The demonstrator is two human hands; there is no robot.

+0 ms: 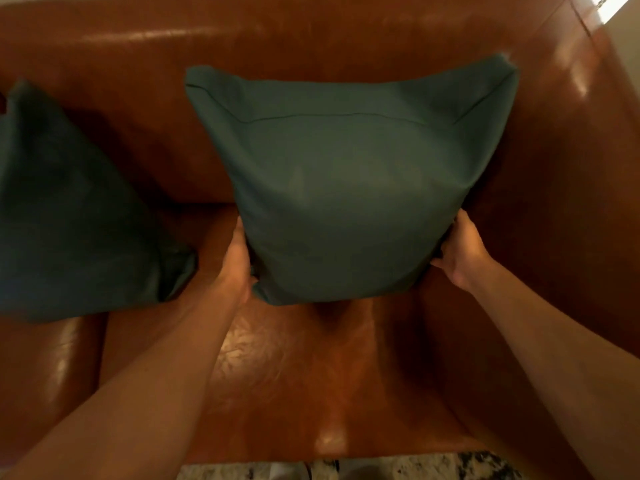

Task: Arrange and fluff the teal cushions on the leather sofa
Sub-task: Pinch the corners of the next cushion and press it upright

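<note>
Item: square teal fabric cushion, standing upright on glossy brown leather sofa, leaning toward backrest; left hand and right hand are gripping its lower corners. Risk: base is likely sliding forward on slick leather, cushion slumping once released. Second teal cushion is leaning alongside, left

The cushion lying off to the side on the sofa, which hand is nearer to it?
Left. The left hand grips the middle cushion just beside the side cushion; the right hand is on the middle cushion's far side.
</note>
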